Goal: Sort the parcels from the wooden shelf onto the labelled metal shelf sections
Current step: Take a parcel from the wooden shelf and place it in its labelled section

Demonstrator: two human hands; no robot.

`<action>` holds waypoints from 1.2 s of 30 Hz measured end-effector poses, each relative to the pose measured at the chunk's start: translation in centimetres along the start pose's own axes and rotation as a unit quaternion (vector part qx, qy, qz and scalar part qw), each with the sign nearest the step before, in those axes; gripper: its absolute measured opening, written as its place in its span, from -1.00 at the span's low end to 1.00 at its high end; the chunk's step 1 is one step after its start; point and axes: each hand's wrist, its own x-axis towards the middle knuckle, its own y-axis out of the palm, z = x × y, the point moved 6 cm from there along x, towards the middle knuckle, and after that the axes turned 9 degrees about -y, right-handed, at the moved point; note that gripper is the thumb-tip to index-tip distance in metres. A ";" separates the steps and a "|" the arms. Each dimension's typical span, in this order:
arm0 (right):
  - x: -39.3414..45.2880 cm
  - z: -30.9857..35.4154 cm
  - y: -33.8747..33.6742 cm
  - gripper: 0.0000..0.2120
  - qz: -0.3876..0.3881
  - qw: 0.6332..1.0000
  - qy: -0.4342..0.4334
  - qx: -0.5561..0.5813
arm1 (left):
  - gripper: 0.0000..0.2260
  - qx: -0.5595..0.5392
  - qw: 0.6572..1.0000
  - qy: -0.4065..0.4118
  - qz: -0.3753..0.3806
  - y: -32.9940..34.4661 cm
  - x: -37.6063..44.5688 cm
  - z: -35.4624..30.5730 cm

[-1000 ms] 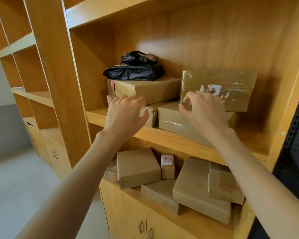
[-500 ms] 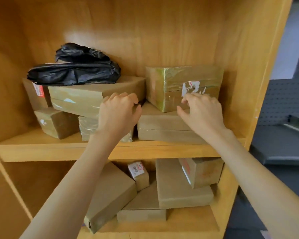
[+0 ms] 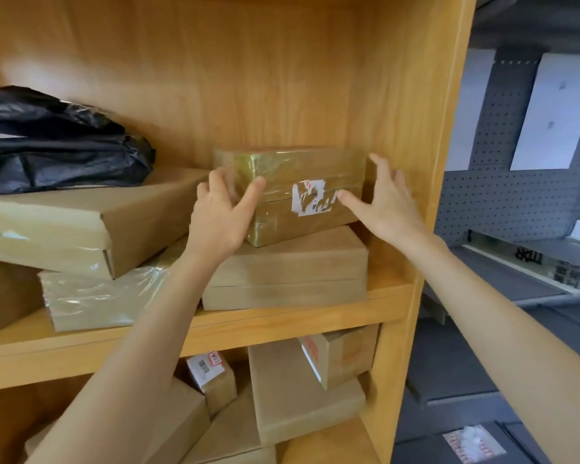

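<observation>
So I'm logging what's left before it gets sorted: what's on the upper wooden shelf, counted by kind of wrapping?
Plain brown boxes: 3
Glossy taped box: 1
Clear-film-wrapped box: 1
Black bag bundle: 1 (may be more than one bag)
Total: 6

Brown parcel, black bag
</observation>
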 end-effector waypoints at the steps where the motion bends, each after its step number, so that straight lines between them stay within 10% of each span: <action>1: 0.7 -0.6 -0.1 -0.21 0.000 0.998 0.017 0.056 | -0.32 -0.055 0.998 -0.037 0.016 0.6 0.7 0.2; 9: 6.0 -4.8 2.7 0.07 0.041 0.962 0.069 0.261 | 0.09 -0.261 0.943 -0.201 0.036 3.9 3.7 0.6; 14: 6.6 -5.0 4.8 0.10 0.072 0.940 0.050 0.329 | -0.26 -0.256 0.948 -0.184 0.036 5.0 4.1 0.1; 29: 0.8 -0.8 -3.9 -0.41 -0.051 0.910 -0.008 0.411 | -0.34 -0.352 0.930 -0.081 0.067 0.3 -1.0 -2.8; 36: -4.8 1.3 -5.4 0.06 -0.061 0.897 0.043 0.436 | -0.42 -0.391 0.908 -0.029 0.145 -2.8 -6.0 -2.1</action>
